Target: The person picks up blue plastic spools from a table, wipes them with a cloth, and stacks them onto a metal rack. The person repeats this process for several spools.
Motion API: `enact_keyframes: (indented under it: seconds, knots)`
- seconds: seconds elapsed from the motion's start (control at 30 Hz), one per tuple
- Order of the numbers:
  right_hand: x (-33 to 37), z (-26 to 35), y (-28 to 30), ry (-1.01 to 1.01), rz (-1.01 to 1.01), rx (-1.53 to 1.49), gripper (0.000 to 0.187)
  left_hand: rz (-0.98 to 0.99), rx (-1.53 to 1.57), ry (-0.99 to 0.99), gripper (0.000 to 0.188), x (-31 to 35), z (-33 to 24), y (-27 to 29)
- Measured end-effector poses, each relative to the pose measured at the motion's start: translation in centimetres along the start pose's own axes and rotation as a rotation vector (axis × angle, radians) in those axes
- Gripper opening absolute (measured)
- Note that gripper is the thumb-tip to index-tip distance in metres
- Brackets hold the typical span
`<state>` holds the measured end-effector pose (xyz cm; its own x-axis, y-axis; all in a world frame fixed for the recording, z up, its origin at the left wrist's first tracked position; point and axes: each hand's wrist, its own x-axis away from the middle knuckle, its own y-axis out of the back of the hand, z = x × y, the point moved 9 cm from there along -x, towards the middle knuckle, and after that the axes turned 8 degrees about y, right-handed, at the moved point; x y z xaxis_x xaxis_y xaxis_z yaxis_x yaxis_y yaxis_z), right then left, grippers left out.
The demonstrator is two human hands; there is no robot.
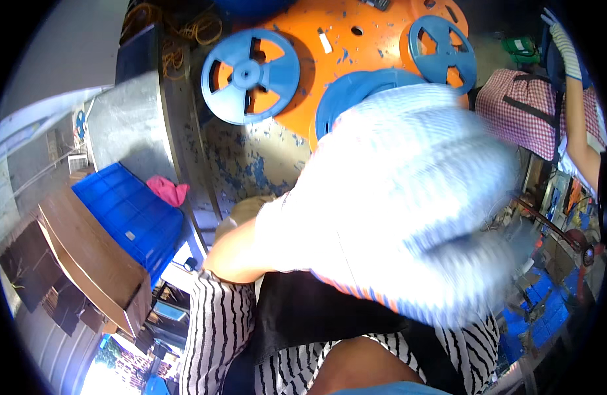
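Observation:
My left hand [409, 184], in a white knit glove with an orange-and-blue cuff edge, is raised very close in front of me. Motion and glare smear its fingers, so whether it holds anything does not show. Behind it lies an orange metal plate [310, 36] with chipped paint. Three blue spoked discs are around it: one at the left [277, 78], one at the far right [427, 58], and a middle disc [343, 95] partly covered by my glove. My right hand is not visible; only a striped sleeve [478, 349] shows on that side.
Another person's arm [578, 118] with a gloved hand [561, 43] reaches in at the far right, beside a red checked cloth bag [514, 108]. On the left are a blue plastic crate [129, 210], a pink cloth [167, 191] and a cardboard box [93, 257]. Blue parts [540, 303] lie at lower right.

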<state>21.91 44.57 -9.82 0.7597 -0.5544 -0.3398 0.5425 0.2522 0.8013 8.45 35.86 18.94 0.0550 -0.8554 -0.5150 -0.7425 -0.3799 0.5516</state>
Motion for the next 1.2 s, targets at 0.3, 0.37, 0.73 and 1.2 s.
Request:
enact_keyframes:
  seconds: [0.3,0.37,0.73,1.2]
  knots:
    - [4.3,9.1,1.7,-0.015,0.141,-0.168,0.040,0.239,0.087,-0.291,0.053,3.9,-15.5,-5.5]
    - [5.2,10.0,1.9,0.010,0.112,-0.250,0.042,0.260,0.089,-0.302,0.052,5.4,-17.8,-6.5]
    - [13.8,4.0,4.3,0.076,0.360,0.014,0.047,0.354,0.049,-0.015,0.050,12.6,-16.2,-9.8]
    - [12.7,-5.7,2.5,0.553,0.784,0.215,0.102,0.164,-0.302,1.617,0.048,41.0,-7.7,-19.7]
